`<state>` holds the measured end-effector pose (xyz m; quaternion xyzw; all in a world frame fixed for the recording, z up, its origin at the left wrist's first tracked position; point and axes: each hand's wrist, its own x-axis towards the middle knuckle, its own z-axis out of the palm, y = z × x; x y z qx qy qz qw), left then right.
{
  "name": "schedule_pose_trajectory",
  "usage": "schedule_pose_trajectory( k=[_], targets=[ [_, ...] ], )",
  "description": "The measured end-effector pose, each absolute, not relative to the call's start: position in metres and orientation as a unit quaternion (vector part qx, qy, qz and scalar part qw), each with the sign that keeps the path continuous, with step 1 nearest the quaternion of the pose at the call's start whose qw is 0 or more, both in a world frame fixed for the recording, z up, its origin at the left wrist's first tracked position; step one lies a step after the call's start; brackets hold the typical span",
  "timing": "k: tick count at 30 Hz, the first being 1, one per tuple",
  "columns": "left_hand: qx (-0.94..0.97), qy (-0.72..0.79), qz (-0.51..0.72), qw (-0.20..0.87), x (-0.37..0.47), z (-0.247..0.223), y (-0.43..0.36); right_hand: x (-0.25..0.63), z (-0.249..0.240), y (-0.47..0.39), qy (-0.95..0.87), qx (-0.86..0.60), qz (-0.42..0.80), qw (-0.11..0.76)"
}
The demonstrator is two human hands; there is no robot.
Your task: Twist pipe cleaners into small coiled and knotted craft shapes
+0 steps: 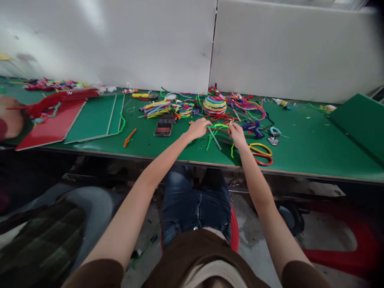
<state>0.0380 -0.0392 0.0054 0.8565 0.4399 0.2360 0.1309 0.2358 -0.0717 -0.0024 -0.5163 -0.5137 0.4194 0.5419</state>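
Observation:
Just above the green tabletop, my left hand [198, 128] has its fingers pinched at the left end of a bright green pipe cleaner [221, 125]. My right hand [237, 134] is closed on the same green strand from the right, its fingertips together. Some green and red strands lie under and between the hands, partly covered by them. A translucent glue stick [216, 140] slants across the table between my hands. To the right of my right hand lies a blue glue gun [253, 129]. Scissors with yellow and red handles [262, 154] lie by my right wrist.
Behind my hands stands a striped, multicoloured dome [214, 105] among loose pipe cleaners. A bundle of pipe cleaners [157, 108] and a phone [164, 125] lie left. Green boards [96, 120] stretch further left, near another person's hand [10, 117]. A white partition [120, 44] closes the back.

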Motion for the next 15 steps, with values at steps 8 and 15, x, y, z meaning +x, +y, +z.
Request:
schedule_pose_trajectory(
  k=[8,15],
  targets=[
    [0.947,0.286,0.121,-0.085,0.053,-0.003,-0.015,0.240,-0.006,-0.070,-0.438,-0.508,0.434,0.602],
    [0.905,0.323,0.274,-0.041,0.057,0.006,-0.017,0.254,-0.006,-0.060,-0.410,-0.485,0.364,0.681]
  ],
)
